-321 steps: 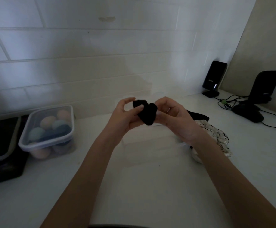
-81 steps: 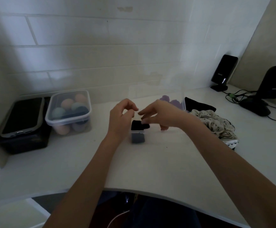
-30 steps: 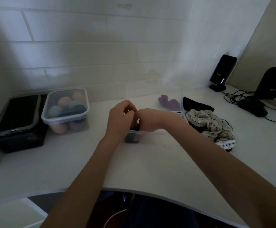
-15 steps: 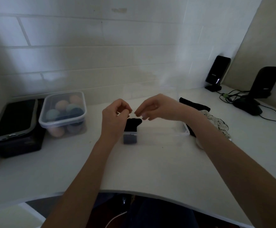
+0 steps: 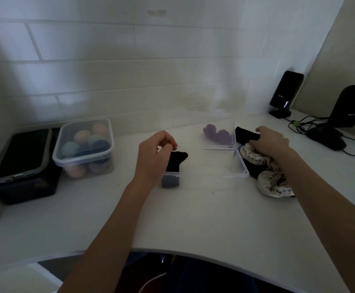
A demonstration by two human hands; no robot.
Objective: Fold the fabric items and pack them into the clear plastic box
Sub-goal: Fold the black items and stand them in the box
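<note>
The person is sitting at a white countertop [image 5: 193, 218] set against a white tiled wall [image 5: 109, 70], both bare forearms reaching forward. The clear plastic box [image 5: 243, 172] is sitting in the middle of the counter, its lid [image 5: 234, 132] standing up along the far edge. A folded black fabric item [image 5: 175, 161] is standing in the box's left end, with a darker blue-grey piece [image 5: 170, 181] showing through the front wall just beneath it. A purple fabric piece [image 5: 216, 134] is lying at the back right, seen through the clear plastic; whether it is inside the box or behind the lid is hard to tell.

The left hand [image 5: 153, 159] is hovering at the left end of the box, just beside the black folded item, fingers curled inward with thumb and fingertips close together, apparently holding nothing. The right hand [image 5: 271, 142] is reaching out to the right of the box and is coming down on a pile of loose fabric there, its fingers curling over a black fabric piece [image 5: 246, 133] and the top of a cream patterned garment [image 5: 271, 180]; it looks to be gripping the black piece, though the fingertips are partly hidden.

Off to the left, a lidded food container [image 5: 83, 144] is holding pastel and dark blue balls, and next to it a phone [image 5: 22, 154] is lying on a black box [image 5: 24, 189]. At the far right, two black stands [image 5: 286, 94] and a tangle of cables [image 5: 311, 125] are sitting near the wall.
</note>
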